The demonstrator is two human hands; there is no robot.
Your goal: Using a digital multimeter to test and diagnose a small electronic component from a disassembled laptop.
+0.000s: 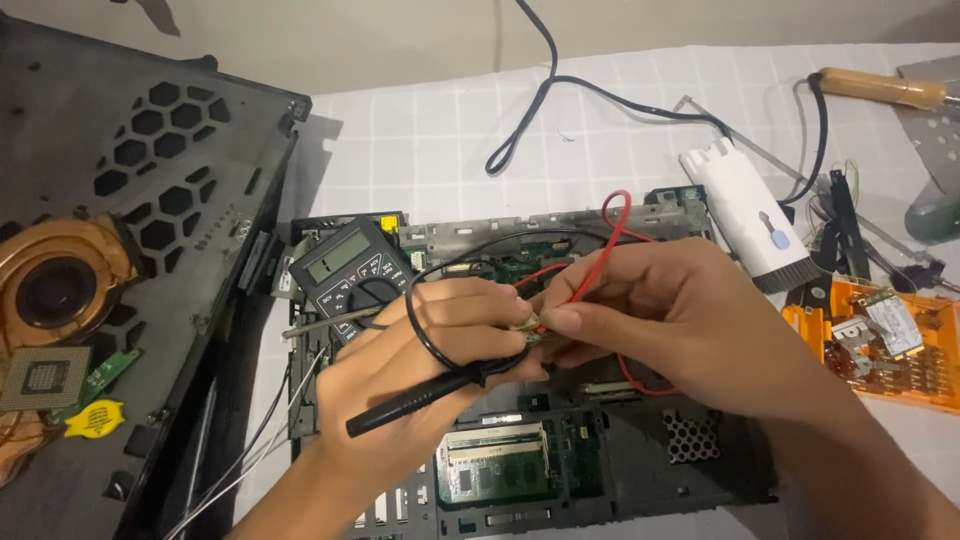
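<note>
My left hand (pixel 425 350) grips a black meter probe (pixel 415 400), its black lead looping over my fingers. My right hand (pixel 670 320) pinches a red probe lead (pixel 607 240) and presses against the left hand. Between the fingertips sits a small component (pixel 530 328), mostly hidden. Both hands hover over an opened laptop base (pixel 600 470) with bare circuit board and a memory slot (pixel 495 460). A black digital multimeter (pixel 350 275) lies just left of my left hand.
A dark laptop cover with a copper fan (pixel 50 290) and a loose processor chip (pixel 45 378) lies at the left. A white tool (pixel 745 215), a soldering iron handle (pixel 880 88), black cables (pixel 540 100) and an orange parts tray (pixel 885 345) are at the right.
</note>
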